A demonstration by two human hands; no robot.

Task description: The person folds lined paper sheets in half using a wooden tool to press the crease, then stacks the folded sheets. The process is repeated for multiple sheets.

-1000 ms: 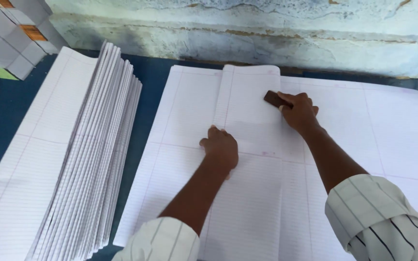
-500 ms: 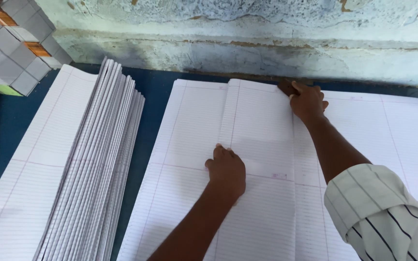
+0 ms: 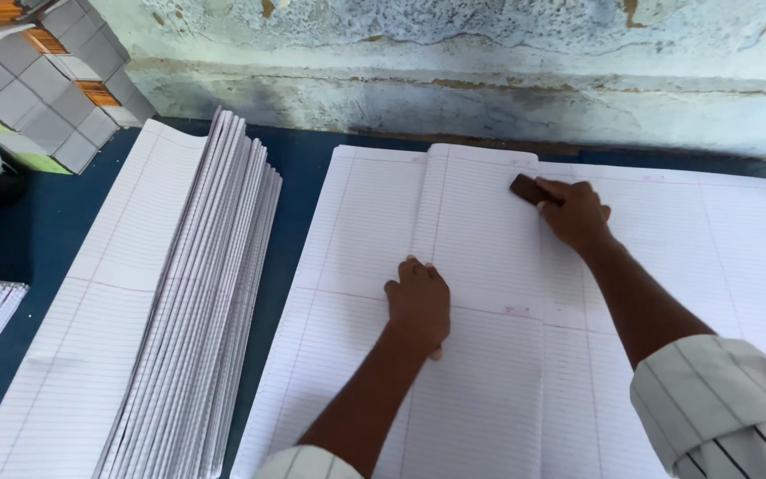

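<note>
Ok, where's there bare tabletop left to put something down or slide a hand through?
Bare blue table shows in the strip between the fanned paper stack and the folded ruled sheet, and left beside the boxes. The left hand and right hand with its dark block occupy the sheet.

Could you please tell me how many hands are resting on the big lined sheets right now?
2. The left hand lies flat near the middle fold, and the right hand presses a small brown block farther up the lined sheets.
</note>
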